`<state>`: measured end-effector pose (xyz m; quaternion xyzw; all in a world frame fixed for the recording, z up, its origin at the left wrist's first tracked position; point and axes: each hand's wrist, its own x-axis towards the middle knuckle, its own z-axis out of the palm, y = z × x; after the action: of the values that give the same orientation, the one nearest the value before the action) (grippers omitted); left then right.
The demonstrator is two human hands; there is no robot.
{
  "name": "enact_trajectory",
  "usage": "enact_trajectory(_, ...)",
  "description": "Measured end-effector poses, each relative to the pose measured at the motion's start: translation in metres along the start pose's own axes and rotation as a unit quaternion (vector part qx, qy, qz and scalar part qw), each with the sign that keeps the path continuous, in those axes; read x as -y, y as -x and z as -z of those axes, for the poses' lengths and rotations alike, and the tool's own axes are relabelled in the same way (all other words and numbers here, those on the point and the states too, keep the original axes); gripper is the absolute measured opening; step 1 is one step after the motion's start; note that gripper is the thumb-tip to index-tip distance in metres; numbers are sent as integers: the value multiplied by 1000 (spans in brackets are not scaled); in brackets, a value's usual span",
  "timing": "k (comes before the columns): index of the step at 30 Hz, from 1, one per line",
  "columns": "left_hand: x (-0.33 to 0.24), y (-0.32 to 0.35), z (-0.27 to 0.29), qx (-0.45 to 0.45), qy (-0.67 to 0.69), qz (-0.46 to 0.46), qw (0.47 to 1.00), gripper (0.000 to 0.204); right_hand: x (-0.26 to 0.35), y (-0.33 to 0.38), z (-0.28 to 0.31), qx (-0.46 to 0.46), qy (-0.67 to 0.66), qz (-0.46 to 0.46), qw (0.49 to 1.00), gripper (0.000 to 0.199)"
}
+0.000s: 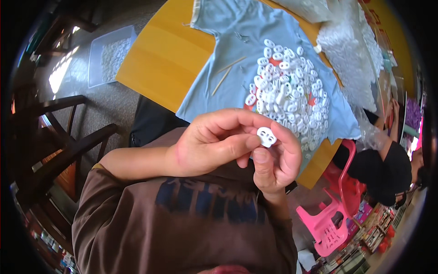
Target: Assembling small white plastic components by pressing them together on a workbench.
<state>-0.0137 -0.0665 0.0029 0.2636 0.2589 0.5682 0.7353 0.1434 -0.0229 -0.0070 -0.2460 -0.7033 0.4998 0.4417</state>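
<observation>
In front of my chest, both hands meet at one small white plastic piece (pixel 266 136), rounded, with dark eye-like marks on its face. My left hand (pixel 218 140) pinches it from the left, thumb along its edge. From the right, the curled fingers and thumb of my right hand (pixel 279 160) close on the same piece. Beyond them, a heap of similar white pieces (pixel 292 86) lies on a light blue T-shirt (pixel 230 43) spread over the table. Two thin wooden sticks (pixel 222 81) rest on the shirt, left of the heap.
The yellow wooden table (pixel 159 50) shows at its left side. A translucent bin (pixel 92 68) of white pieces stands on the floor, far left. Clear plastic bags (pixel 349 59) of white pieces sit far right. Nearby are a pink plastic chair (pixel 331 228), dark wooden chairs (pixel 68 102) and a person (pixel 381 169).
</observation>
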Motion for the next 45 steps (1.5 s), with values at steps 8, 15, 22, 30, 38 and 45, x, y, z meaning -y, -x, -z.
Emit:
enact_trajectory(8,12,6,-12,-14,-5,11,1000,29,3,19,4,-27,-42,-8,999,35)
enact_trajectory(15,16,3,-10,-12,-27,18,999,28,-2,22,7,-35,-20,2,999,35)
enact_trajectory(22,10,5,-7,-22,-34,25,999,27,-5,21,2,-27,-17,5,999,35)
enact_trajectory(30,-45,33,28,-196,-202,-178,943,27,-10,27,1,-14,28,6,999,36)
enact_trajectory(38,-101,87,212,-505,-363,-313,718,36,-8,19,10,-1,62,22,998,28)
enact_trajectory(45,-87,109,285,-608,-341,-272,663,61,2,3,7,43,75,1,996,20)
